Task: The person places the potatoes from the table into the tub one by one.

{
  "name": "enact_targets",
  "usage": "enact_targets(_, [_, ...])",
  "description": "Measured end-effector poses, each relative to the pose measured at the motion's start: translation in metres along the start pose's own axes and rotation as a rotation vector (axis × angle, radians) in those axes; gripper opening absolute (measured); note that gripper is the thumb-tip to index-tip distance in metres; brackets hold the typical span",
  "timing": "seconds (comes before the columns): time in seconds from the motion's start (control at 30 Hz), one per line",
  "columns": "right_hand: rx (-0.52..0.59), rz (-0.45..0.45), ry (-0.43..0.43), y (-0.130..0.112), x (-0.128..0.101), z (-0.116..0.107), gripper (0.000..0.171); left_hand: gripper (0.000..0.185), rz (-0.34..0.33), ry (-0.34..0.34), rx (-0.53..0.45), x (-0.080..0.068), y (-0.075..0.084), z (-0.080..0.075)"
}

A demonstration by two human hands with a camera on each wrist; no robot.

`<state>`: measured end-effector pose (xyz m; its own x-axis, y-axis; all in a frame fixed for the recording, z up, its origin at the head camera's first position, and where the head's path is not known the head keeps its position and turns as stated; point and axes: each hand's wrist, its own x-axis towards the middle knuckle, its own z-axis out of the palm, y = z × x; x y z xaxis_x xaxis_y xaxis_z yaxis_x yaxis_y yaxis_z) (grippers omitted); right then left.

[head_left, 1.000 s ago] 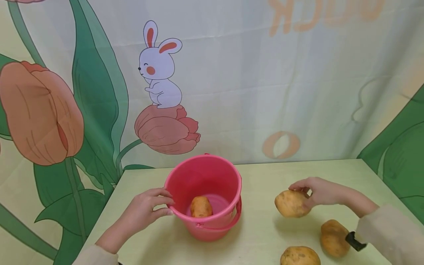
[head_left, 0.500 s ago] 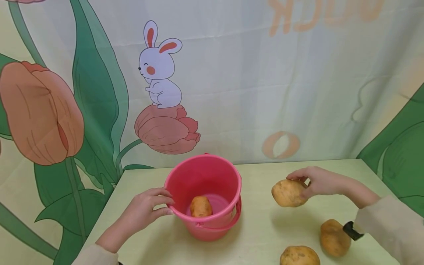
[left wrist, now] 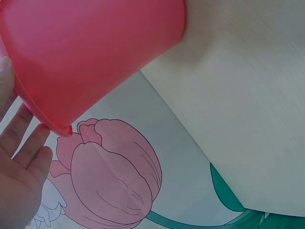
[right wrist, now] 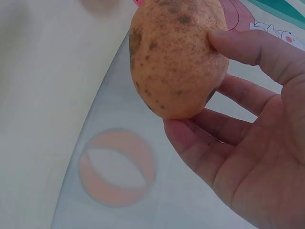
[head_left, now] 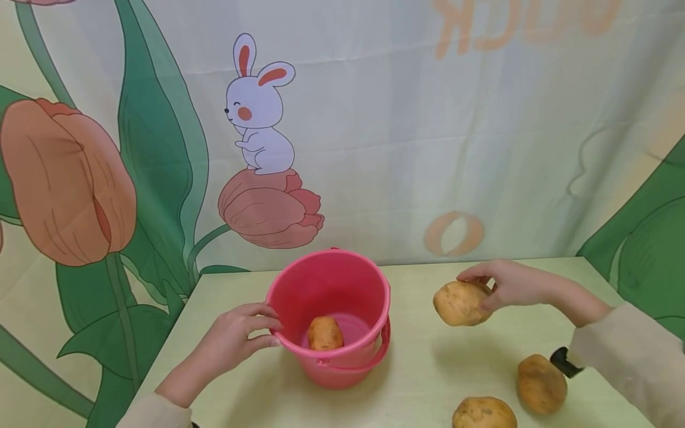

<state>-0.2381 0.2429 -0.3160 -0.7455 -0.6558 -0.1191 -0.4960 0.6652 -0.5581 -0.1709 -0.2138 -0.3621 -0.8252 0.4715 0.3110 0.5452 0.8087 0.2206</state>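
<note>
A pink bucket (head_left: 321,370) stands on the table with one potato (head_left: 324,334) lying on its bottom. My left hand (head_left: 235,334) holds the bucket's rim on the left side; the left wrist view shows the thumb and fingers of that hand (left wrist: 21,176) at the rim. To the right of the bucket, my right hand (head_left: 519,286) grips another potato (head_left: 461,303) above the table. In the right wrist view this brown-spotted potato (right wrist: 178,62) sits between thumb and fingers.
Two more potatoes, one at the front edge of view (head_left: 484,414) and one below the right sleeve (head_left: 541,385), lie on the pale table (head_left: 417,380). A printed curtain (head_left: 374,148) with a rabbit and tulips hangs behind. The bucket's handle (head_left: 382,348) is folded down.
My right hand has raised the potato and carried it slightly left, towards the bucket. The left hand and the bucket have stayed in place.
</note>
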Motion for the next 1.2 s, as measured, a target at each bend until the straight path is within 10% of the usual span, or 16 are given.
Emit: enact_targets(1.2, [-0.162, -0.064, 0.018, -0.054, 0.017, -0.025, 0.048, 0.023, -0.025, -0.01, -0.002, -0.001, 0.001, 0.0])
